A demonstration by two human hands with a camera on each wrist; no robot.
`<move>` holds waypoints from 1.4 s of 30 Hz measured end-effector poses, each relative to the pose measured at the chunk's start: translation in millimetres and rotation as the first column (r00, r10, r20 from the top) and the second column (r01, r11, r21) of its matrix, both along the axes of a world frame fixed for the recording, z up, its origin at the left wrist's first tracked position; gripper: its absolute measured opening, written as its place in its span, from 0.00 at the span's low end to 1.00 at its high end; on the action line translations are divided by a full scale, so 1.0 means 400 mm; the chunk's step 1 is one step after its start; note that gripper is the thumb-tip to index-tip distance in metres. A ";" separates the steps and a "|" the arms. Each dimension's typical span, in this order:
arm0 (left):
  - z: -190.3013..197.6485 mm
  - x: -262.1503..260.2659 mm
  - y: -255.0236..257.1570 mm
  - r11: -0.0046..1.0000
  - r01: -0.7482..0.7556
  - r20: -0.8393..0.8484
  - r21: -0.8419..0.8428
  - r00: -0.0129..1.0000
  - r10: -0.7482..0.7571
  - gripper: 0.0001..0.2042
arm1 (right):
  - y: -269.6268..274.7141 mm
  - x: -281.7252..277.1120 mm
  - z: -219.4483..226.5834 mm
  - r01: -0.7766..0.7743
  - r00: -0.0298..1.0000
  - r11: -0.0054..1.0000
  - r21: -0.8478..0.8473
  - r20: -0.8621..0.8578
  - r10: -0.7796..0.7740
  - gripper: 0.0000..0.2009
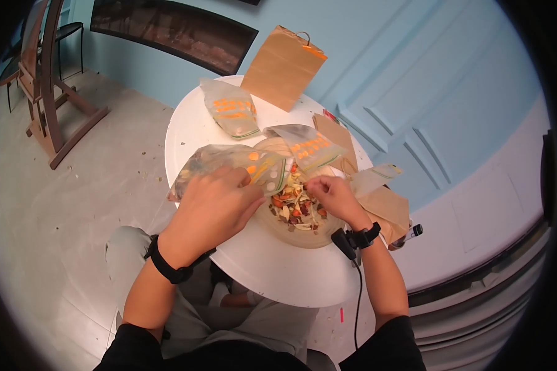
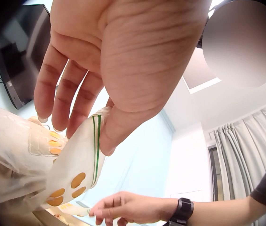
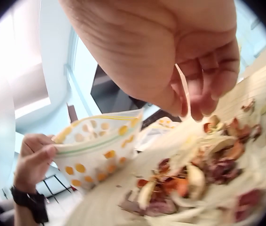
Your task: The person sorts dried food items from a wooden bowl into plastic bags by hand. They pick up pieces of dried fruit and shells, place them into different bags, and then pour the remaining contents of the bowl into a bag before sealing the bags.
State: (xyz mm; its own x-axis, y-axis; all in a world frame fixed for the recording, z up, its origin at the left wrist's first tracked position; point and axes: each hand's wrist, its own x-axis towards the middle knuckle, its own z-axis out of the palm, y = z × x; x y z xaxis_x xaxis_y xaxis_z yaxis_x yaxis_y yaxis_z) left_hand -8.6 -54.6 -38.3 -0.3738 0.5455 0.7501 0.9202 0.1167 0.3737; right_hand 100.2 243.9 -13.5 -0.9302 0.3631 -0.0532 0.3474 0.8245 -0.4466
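A translucent zip bag with orange dots (image 1: pixel 220 162) lies at the left of a round bowl (image 1: pixel 312 238). My left hand (image 1: pixel 213 207) pinches the bag's rim between thumb and forefinger, as the left wrist view shows at the green-striped edge (image 2: pixel 96 150). In the right wrist view the bag's mouth (image 3: pixel 100 136) gapes. The bowl holds dried pieces (image 1: pixel 297 207) in red, orange and cream. My right hand (image 1: pixel 334 196) is over them, fingers bent towards the thumb (image 3: pixel 175 101); whether a piece is between the fingertips cannot be told.
On the round white table (image 1: pixel 182 133) two more printed bags (image 1: pixel 232 108) (image 1: pixel 306 145) lie beyond the bowl. A brown paper bag (image 1: pixel 283 68) stands at the back, with more brown paper (image 1: pixel 387 213) at the right. A black cable (image 1: pixel 358 303) hangs from my right wrist.
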 end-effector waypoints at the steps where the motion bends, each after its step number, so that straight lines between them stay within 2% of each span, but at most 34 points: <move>1: 0.001 0.000 0.001 1.000 0.003 0.000 0.006 1.000 -0.003 0.05 | 0.011 0.009 -0.024 -0.014 1.000 0.999 0.048 0.019 0.013 0.13; 2: 0.001 0.000 0.001 1.000 0.001 0.000 0.001 1.000 -0.001 0.05 | 0.021 0.019 -0.047 -0.158 0.985 0.979 0.132 -0.050 0.165 0.13; 4: 0.002 0.002 0.004 1.000 0.000 0.000 -0.011 1.000 0.000 0.05 | 0.025 0.035 -0.071 -0.402 0.874 0.857 0.320 -0.144 0.464 0.14; 5: 0.002 0.003 0.005 1.000 0.000 -0.002 -0.014 1.000 0.000 0.05 | 0.020 0.040 -0.070 -0.374 0.911 0.907 0.192 -0.104 0.398 0.13; 8: 0.004 0.006 0.005 1.000 -0.004 -0.008 -0.023 1.000 0.004 0.05 | -0.024 0.040 -0.015 -0.184 0.977 0.981 0.058 0.124 0.176 0.12; 11: 0.002 0.006 0.004 1.000 -0.005 -0.009 -0.027 1.000 0.005 0.05 | -0.022 0.035 0.021 -0.113 0.976 0.992 -0.048 0.180 0.120 0.12; 14: 0.004 0.008 0.006 0.999 -0.009 -0.010 -0.032 1.000 0.009 0.05 | 0.031 0.030 0.008 -0.101 0.977 0.994 -0.040 0.184 0.107 0.12; 17: 0.008 0.011 0.015 0.999 -0.014 -0.017 -0.042 1.000 0.013 0.05 | 0.066 -0.010 -0.015 -0.123 0.992 0.953 0.276 0.024 0.121 0.13; 20: 0.011 0.013 0.022 0.998 -0.015 -0.018 -0.058 1.000 0.014 0.05 | 0.031 -0.057 0.004 -0.086 0.996 0.960 0.268 0.056 0.074 0.14; 23: 0.011 0.012 0.023 0.998 -0.017 -0.014 -0.058 1.000 0.017 0.05 | 0.032 -0.097 -0.033 -0.020 0.987 0.964 0.266 0.161 -0.024 0.13; 26: 0.009 0.009 0.022 0.999 -0.016 -0.005 -0.037 1.000 0.016 0.05 | 0.020 -0.107 -0.052 0.017 0.985 0.949 0.314 0.160 -0.071 0.14; 29: 0.008 0.006 0.020 0.999 -0.023 -0.005 -0.032 1.000 0.023 0.05 | 0.035 -0.102 -0.069 0.024 0.987 0.962 0.272 0.145 -0.066 0.14; 32: 0.009 0.006 0.022 0.999 -0.027 -0.007 -0.045 1.000 0.027 0.05 | 0.070 -0.099 -0.075 -0.001 0.972 0.984 0.178 0.231 -0.041 0.14; 35: 0.010 0.006 0.024 0.998 -0.017 0.005 -0.057 1.000 0.017 0.05 | 0.076 -0.082 -0.090 0.039 0.996 0.982 0.185 0.073 -0.053 0.13; 42: 0.007 0.006 0.017 0.999 -0.015 0.002 -0.028 1.000 0.015 0.05 | 0.079 -0.080 -0.080 0.020 0.993 0.998 0.067 0.117 -0.028 0.11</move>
